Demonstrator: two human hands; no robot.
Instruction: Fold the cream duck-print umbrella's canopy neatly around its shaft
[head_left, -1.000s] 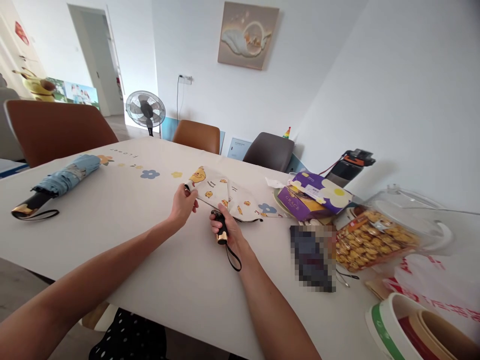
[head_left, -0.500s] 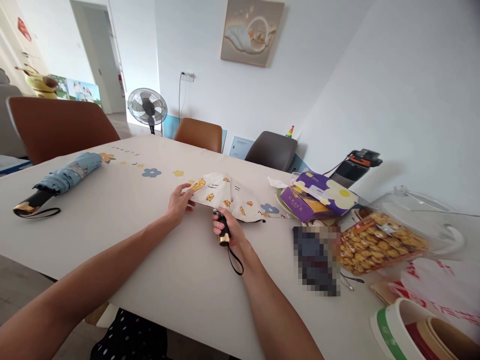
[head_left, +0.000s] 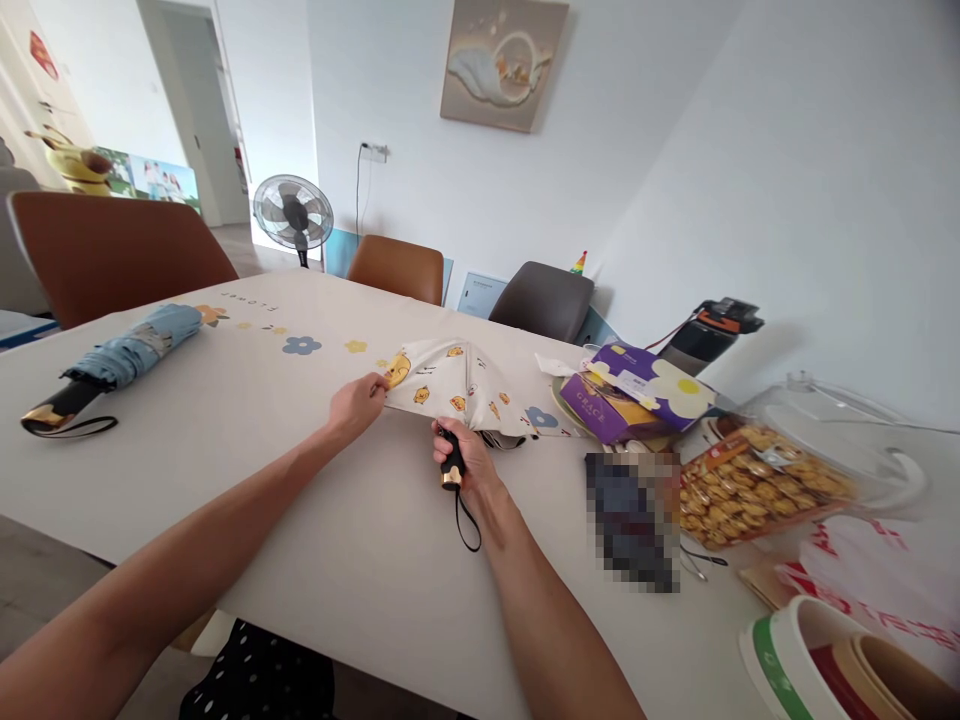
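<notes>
A white umbrella [head_left: 450, 378] printed with yellow ducks lies partly spread over the table, its far side pointing away from me. My right hand [head_left: 466, 455] is wrapped round its black handle [head_left: 452, 462], which has a gold end and a black wrist strap hanging down. With my left hand [head_left: 360, 403] I pinch the left edge of the umbrella's fabric. Far to the left rests a folded light-blue umbrella [head_left: 142, 345] with a similar black and gold handle, touched by neither hand.
On the right of the table [head_left: 322, 560] stand a purple box [head_left: 600, 405], a black bottle [head_left: 701, 340], a clear tub of snacks [head_left: 765, 490], a blurred-out dark item [head_left: 630, 525] and paper cups [head_left: 802, 650]. Chairs [head_left: 397, 270] and a fan [head_left: 294, 212] are beyond the table.
My left fingers have closed on the fabric's left edge, where they were spread beside it. The white fabric is pulled flatter and wider. My right hand keeps the handle, shifted slightly right.
</notes>
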